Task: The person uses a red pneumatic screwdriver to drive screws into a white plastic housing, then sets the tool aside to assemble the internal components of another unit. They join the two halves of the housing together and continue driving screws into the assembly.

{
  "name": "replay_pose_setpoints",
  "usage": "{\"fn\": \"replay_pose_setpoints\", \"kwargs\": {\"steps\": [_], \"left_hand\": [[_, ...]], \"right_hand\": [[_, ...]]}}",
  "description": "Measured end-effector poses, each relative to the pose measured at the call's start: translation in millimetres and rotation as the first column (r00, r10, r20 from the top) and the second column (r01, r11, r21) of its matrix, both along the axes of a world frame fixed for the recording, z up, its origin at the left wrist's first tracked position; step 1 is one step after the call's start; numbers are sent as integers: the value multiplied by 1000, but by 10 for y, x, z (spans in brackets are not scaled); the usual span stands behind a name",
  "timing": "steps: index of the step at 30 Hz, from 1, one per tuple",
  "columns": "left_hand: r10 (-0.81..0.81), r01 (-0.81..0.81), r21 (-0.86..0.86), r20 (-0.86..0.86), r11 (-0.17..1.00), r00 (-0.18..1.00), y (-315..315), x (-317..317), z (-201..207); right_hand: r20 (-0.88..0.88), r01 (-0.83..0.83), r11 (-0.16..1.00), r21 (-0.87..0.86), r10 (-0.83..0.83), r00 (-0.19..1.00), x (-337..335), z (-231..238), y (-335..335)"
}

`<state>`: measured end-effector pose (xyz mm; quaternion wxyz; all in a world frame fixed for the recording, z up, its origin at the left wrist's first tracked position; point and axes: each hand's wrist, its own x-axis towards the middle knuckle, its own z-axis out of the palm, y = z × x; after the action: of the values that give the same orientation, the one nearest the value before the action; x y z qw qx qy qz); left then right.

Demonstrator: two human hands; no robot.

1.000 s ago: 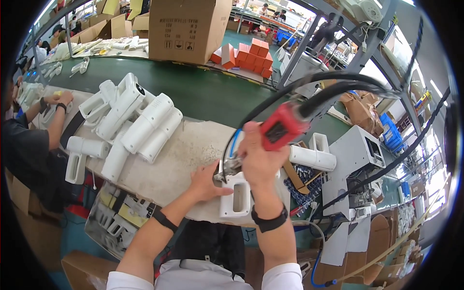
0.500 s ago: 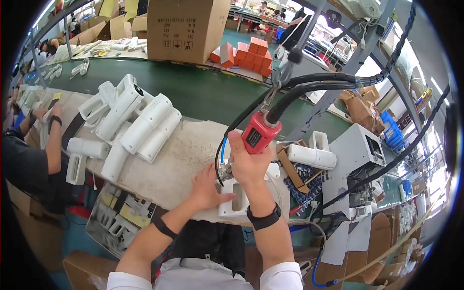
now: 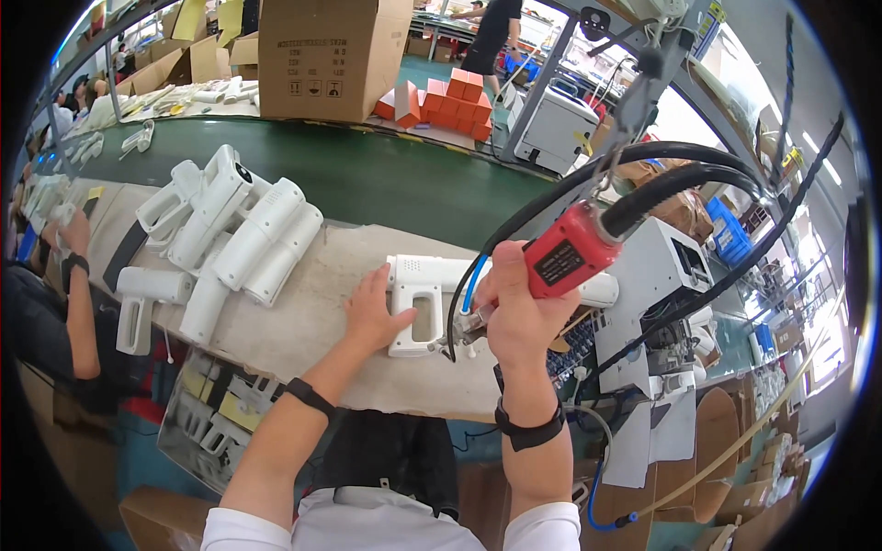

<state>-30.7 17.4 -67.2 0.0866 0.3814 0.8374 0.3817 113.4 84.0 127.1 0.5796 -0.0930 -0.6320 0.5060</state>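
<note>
A white handheld appliance housing with a loop handle lies on the worktable in front of me, its barrel pointing right. My left hand rests at its left end, fingers spread and thumb beside the handle opening. My right hand is wrapped around a red power screwdriver, tilted with its top to the right. The metal tip is near the handle's right side; whether it touches is unclear. A blue tube runs to the tip. Thick black cables and a metal hook reach the tool's top.
Several similar white housings are piled at left. Beyond the worktable runs a green conveyor, with a cardboard box and orange boxes behind it. A white machine stands at right. A co-worker's arm shows at far left.
My right hand has moved right with the screwdriver, which has gone from nearly upright to tilted. The housing's barrel shows more now. My left hand has shifted to the housing's left end.
</note>
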Motion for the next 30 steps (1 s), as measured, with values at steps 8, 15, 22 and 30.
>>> {"fn": "replay_pose_setpoints", "kwargs": {"steps": [8,15,22,30], "left_hand": [[33,-33,8,-49,999,998,4,35,6],[36,-36,-6,-32,999,999,-43,14,27],[-3,3,14,12,1000,1000,-83,-2,30],[-6,3,80,35,997,999,-91,-1,27]], "right_hand": [[121,86,991,-106,-73,990,-174,-410,105],[146,40,999,-7,-39,988,-198,-314,66],[-15,-105,994,37,106,994,-185,92,-248],[64,-85,996,12,84,994,-259,107,-236]]}}
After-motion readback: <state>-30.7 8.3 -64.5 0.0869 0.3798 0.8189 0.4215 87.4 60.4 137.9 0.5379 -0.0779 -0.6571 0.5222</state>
